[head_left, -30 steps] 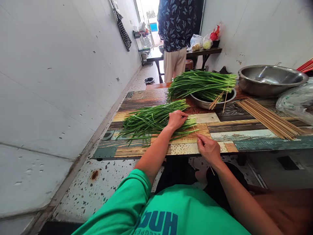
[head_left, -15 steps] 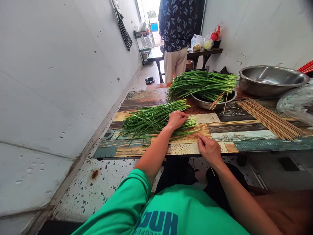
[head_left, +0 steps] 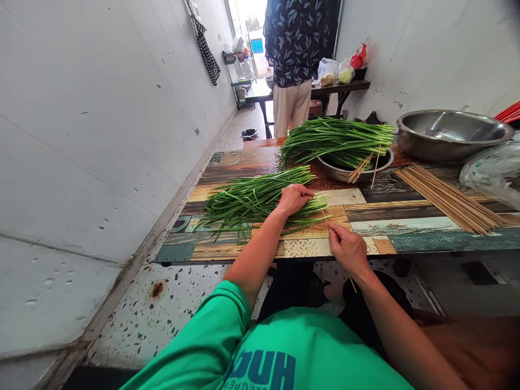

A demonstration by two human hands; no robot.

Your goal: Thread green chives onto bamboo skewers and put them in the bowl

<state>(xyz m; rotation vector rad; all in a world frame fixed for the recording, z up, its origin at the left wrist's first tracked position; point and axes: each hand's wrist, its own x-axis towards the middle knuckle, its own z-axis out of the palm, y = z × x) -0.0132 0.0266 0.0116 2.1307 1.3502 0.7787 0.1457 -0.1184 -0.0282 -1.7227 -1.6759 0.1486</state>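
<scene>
Long green Chinese chives [head_left: 247, 203] lie in a loose row on the patchwork-patterned table [head_left: 377, 225], pale stem ends to the right. Over those stem ends rests my left hand [head_left: 296, 199], its fingers closed on the chives. My right hand [head_left: 348, 246], at the table's front edge, is pinched shut round a thin wooden skewer [head_left: 353, 284]. One end of the skewer points up toward the stem ends; its other end sticks out below my hand. Whether the tip has pierced a stem I cannot tell.
A bigger pile of chives [head_left: 337, 138] lies across a metal bowl [head_left: 345, 174], with several skewers at its stem ends. Bundled skewers [head_left: 450, 197] lie to the right, near a large steel basin [head_left: 450, 146] and a plastic bag [head_left: 495, 170]. Beyond the table stands a person [head_left: 296, 54].
</scene>
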